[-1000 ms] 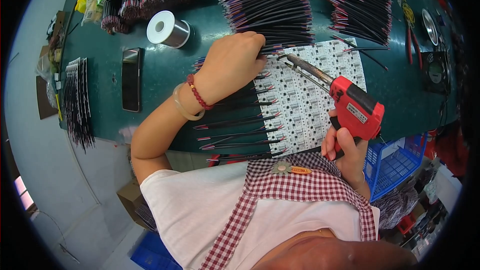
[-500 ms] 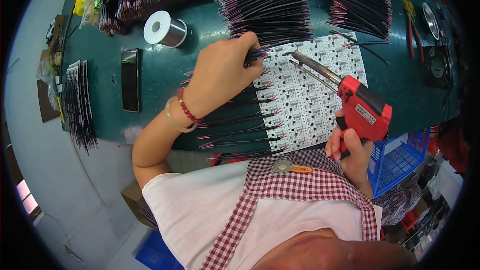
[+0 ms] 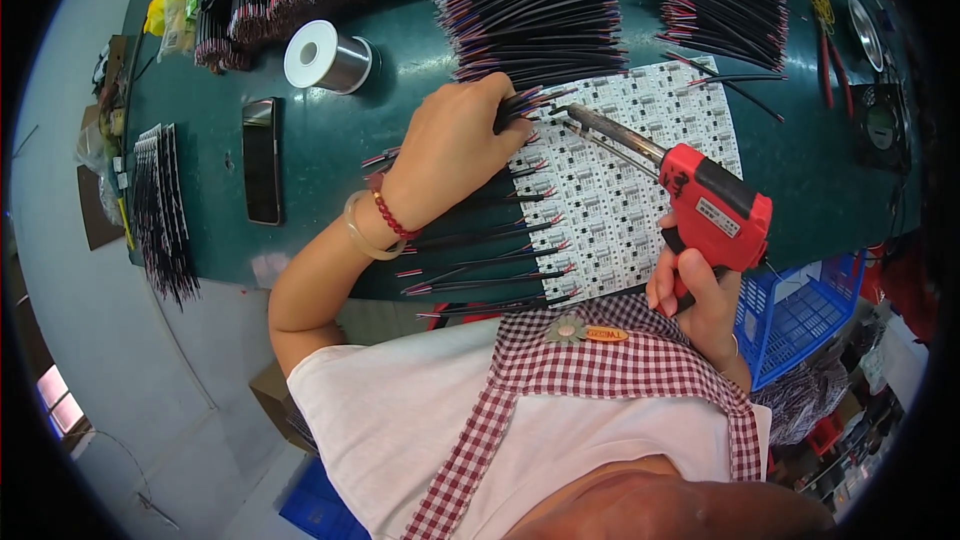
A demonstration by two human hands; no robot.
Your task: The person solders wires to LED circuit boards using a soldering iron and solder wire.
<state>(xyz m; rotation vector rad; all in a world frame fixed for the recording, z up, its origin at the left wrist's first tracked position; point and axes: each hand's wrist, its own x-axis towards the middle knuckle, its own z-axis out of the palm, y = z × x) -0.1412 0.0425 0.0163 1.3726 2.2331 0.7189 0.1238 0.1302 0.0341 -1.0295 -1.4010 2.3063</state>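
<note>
Bearing lettering, orange tag (image 3: 607, 334) sits on checked apron (image 3: 590, 372). Right hand (image 3: 704, 292) grips red soldering gun (image 3: 690, 190) by the handle, fingers curled round; white printed label (image 3: 718, 218) on its side. Left hand (image 3: 455, 140) pinches black wires (image 3: 513, 110), ends over white circuit-board sheet (image 3: 640, 170), near gun's tip (image 3: 560, 110). Wire pile (image 3: 530, 15) lies beyond.

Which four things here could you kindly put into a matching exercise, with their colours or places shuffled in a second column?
1. soldering gun
2. wire spool
3. phone
4. basket

A. blue, beyond the table's edge
B. dark-screened, lying flat
C. red and black, in the right hand
D. white end, silvery winding

Pairs: 1-C, 2-D, 3-B, 4-A
</note>
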